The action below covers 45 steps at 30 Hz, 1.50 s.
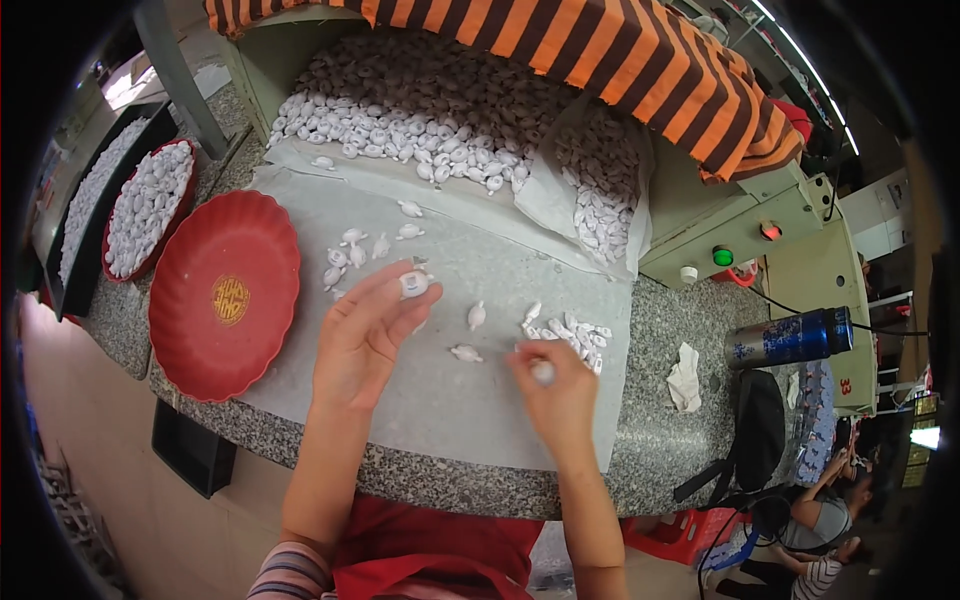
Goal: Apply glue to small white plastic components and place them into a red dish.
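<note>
My left hand is raised over a grey sheet, its thumb and fingers pinching a small white rounded plastic-looking piece with a bluish mark on it. Lower and to the right, my right hand is curled round another small white piece, somewhat blurred and partly hidden by the fingers. Beyond my left hand several loose white pieces lie scattered. Two more, one of them a pinkish-white piece, lie between my hands. Just past my right hand is a small pile of slimmer white pieces.
A red scalloped dish stands at the left. Behind it are a filled red dish and a black tray. Many white pieces fill a striped-cloth-topped box. At the right are a blue bottle, tissue and black bag.
</note>
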{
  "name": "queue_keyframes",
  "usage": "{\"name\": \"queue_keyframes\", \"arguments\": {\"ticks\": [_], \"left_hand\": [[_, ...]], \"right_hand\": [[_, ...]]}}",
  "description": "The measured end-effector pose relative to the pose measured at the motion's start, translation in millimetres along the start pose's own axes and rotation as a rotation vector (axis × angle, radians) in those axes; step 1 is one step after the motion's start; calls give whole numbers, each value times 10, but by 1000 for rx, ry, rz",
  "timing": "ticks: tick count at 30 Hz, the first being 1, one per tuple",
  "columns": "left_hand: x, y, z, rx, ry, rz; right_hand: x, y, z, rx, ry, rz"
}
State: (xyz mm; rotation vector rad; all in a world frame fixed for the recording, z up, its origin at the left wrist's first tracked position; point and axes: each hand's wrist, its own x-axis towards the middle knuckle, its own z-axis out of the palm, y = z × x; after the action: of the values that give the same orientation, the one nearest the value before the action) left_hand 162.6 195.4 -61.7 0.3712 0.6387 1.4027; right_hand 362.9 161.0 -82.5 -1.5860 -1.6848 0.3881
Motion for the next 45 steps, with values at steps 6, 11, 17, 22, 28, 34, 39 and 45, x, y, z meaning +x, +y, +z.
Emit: {"name": "queue_keyframes", "arguments": {"ticks": [6, 11, 17, 22, 28, 34, 39, 45], "left_hand": [[-145, -490, 179, 177, -202, -508], [-32, -558, 68, 354, -44, -372], [-12, -346, 113, 233, -42, -275], [-35, -313, 137, 158, -94, -291], [-108, -393, 158, 111, -118, -294], [-131, -483, 163, 120, -170, -388], [-159, -534, 206, 185, -160, -342], [-176, -534, 191, 225, -159, -304]], "right_hand": [[381, 299, -453, 99, 33, 395], [660, 25, -148, -325, -312, 368], [645, 110, -76, -480, -313, 151], [672, 183, -100, -512, -305, -13], [335, -111, -457, 479, -378, 476], [79, -197, -451, 674, -230, 441], [31, -323, -427, 345, -79, 19], [-4, -327, -407, 202, 4, -104]]}}
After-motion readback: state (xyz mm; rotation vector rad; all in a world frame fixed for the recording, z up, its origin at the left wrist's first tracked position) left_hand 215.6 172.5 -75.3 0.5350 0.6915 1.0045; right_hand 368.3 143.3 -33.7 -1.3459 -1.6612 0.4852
